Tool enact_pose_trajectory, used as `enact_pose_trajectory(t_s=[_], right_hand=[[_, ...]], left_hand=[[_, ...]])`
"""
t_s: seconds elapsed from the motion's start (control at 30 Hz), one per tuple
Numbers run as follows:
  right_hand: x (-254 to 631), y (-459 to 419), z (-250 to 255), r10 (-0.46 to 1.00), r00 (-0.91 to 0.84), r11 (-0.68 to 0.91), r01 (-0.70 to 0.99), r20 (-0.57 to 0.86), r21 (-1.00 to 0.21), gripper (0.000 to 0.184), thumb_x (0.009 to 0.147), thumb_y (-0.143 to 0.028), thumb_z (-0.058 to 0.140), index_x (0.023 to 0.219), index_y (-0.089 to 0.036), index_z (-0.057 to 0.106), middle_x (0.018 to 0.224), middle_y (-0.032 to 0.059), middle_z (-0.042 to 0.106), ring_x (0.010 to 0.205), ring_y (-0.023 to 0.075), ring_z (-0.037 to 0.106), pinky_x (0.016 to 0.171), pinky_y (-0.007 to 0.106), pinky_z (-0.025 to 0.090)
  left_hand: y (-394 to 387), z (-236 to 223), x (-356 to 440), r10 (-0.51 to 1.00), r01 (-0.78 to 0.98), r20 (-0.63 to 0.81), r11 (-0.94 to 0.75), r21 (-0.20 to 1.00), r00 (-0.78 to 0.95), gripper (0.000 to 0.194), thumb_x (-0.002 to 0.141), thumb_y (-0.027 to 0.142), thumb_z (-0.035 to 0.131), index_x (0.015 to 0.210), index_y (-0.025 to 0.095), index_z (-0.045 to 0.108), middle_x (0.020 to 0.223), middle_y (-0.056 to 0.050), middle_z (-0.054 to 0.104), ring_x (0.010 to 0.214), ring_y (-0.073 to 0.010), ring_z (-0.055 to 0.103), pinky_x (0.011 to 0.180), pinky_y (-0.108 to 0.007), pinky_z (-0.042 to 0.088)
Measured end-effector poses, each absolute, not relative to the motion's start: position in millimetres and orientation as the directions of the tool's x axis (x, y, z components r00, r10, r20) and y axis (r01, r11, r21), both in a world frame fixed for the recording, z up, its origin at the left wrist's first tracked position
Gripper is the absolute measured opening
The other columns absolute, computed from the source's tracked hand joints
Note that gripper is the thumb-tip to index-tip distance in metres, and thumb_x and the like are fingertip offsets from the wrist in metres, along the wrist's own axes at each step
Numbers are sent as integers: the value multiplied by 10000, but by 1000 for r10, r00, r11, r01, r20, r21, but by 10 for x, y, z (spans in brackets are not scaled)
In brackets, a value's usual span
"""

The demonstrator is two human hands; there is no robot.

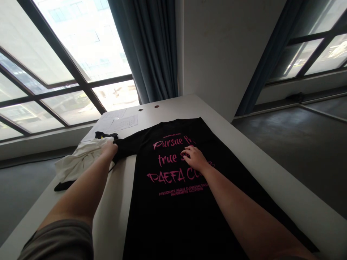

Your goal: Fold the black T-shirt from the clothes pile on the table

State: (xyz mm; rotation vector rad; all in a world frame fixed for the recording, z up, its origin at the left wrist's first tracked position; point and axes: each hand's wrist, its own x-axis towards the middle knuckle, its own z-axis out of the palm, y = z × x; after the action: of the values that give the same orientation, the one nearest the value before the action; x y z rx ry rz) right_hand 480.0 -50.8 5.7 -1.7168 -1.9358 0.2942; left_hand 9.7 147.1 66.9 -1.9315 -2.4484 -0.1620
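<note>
A black T-shirt [168,213] with pink lettering lies spread flat, its collar toward the far end of the table. At its left sleeve, my left hand [108,148] is closed on the sleeve's end. My right hand [194,158] is over the lettering near the chest, fingers slightly bent and apart, holding nothing; whether it touches the cloth I cannot tell. Just beyond and beside my left hand lies a crumpled white garment [81,159] with dark parts, partly hidden by my left arm.
The white table [184,104] has two round holes near its far edge. Sheets of paper [123,123] lie at the far left. Behind stand a blue curtain [151,50], a wall column [217,54] and large windows [108,39]. Grey floor [303,148] shows on the right.
</note>
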Motion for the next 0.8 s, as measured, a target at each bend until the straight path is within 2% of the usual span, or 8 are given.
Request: enact_pose_trajectory(t_s=[0.13, 0.23, 0.3, 0.37, 0.47, 0.53, 0.67, 0.8], right_hand=[[4797, -499, 50, 970, -53, 168, 853, 239, -493, 262, 933, -251, 639, 1150, -258, 785, 1331, 86, 647, 1226, 257, 588, 1106, 410, 437], [4790, -499, 57, 970, -49, 164, 856, 238, -491, 264, 932, -252, 641, 1153, -256, 784, 1336, 86, 646, 1230, 263, 586, 1107, 420, 437], [4788, -503, 65, 971, -47, 161, 857, 236, -490, 264, 932, -251, 641, 1154, -252, 784, 1336, 87, 648, 1228, 265, 589, 1105, 424, 440], [4790, -508, 72, 970, -48, 162, 856, 237, -490, 267, 933, -252, 639, 1159, -255, 782, 1336, 86, 650, 1226, 265, 592, 1105, 427, 442], [4797, -512, 73, 968, -52, 170, 855, 245, -491, 265, 934, -249, 637, 1157, -261, 781, 1339, 81, 651, 1233, 259, 593, 1110, 423, 439], [4801, -511, 68, 966, -58, 179, 853, 252, -491, 261, 935, -248, 637, 1153, -252, 781, 1335, 82, 655, 1239, 256, 592, 1114, 417, 436], [4800, -506, 58, 964, -56, 183, 850, 261, -494, 251, 934, -245, 641, 1142, -253, 783, 1323, 78, 662, 1231, 255, 593, 1113, 416, 437], [4793, -512, 61, 966, -44, 171, 848, 254, -502, 246, 932, -238, 641, 1132, -262, 783, 1318, 72, 663, 1211, 251, 600, 1101, 416, 446]], left_hand=[[1353, 714, 170, 948, 955, 117, 296, 14, -296, 558, 957, 464, 490, 1357, 76, 512, 1174, -270, 689, 1076, -413, 679, 904, -501, 507], [1275, 668, 388, 980, 994, 186, 77, -75, -62, 520, 998, 465, 418, 1367, 118, 535, 1309, -262, 639, 1256, -417, 579, 1042, -525, 431], [1276, 582, 574, 983, 986, 131, -116, -123, 131, 516, 1009, 465, 399, 1381, 145, 558, 1413, -235, 594, 1361, -382, 503, 1139, -501, 345], [1334, 468, 742, 980, 974, 32, -193, -117, 198, 546, 1007, 489, 403, 1425, 173, 554, 1460, -207, 579, 1374, -342, 507, 1198, -483, 266], [1497, 312, 876, 988, 984, -36, -151, -96, 148, 591, 1008, 525, 379, 1486, 211, 528, 1476, -196, 587, 1348, -324, 553, 1222, -520, 211], [1621, 252, 874, 995, 991, -45, -93, -97, 89, 637, 999, 561, 372, 1516, 215, 507, 1531, -207, 539, 1408, -349, 503, 1224, -560, 188], [1822, 223, 753, 998, 991, -41, 45, -123, -50, 763, 947, 628, 417, 1529, 142, 503, 1584, -266, 451, 1478, -409, 410, 1207, -582, 234], [1915, 222, 633, 995, 983, -27, 93, -160, -99, 716, 956, 577, 399, 1520, 154, 521, 1579, -247, 469, 1490, -387, 401, 1208, -578, 245]])
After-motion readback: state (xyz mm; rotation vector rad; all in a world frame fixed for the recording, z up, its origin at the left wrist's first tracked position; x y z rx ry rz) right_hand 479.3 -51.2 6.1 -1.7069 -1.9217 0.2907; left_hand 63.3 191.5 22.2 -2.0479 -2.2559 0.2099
